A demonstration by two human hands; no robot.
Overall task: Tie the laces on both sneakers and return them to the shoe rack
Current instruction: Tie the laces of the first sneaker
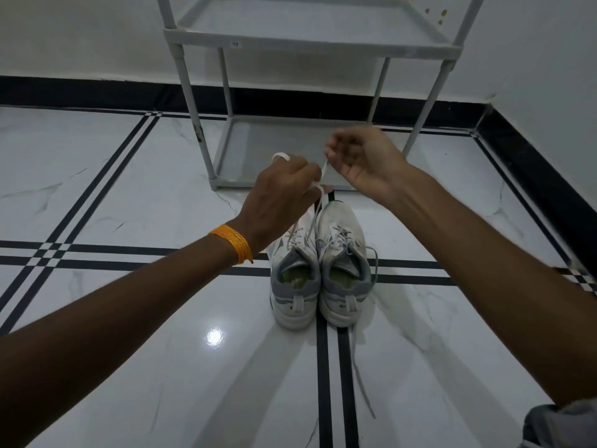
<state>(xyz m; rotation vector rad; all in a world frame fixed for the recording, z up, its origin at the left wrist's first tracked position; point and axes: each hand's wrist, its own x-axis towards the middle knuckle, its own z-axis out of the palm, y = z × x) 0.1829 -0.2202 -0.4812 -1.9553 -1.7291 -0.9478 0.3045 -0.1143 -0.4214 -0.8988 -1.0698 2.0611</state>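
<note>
Two white and grey sneakers stand side by side on the floor, heels toward me: the left sneaker (294, 279) and the right sneaker (344, 266). My left hand (280, 197) is raised above the left sneaker and pinches its white lace (310, 223), with a loop of lace poking out past my knuckles. My right hand (361, 158) holds the other end of the same lace, pulled up taut. The right sneaker's lace (360, 373) lies loose and trails across the floor toward me. The grey shoe rack (310, 43) stands just behind the sneakers.
The rack's bottom shelf (268, 150) and the shelf above it hold nothing. White marble floor tiles with black stripes spread all around. A white wall with a black skirting runs behind and to the right. An orange thread band circles my left wrist (234, 242).
</note>
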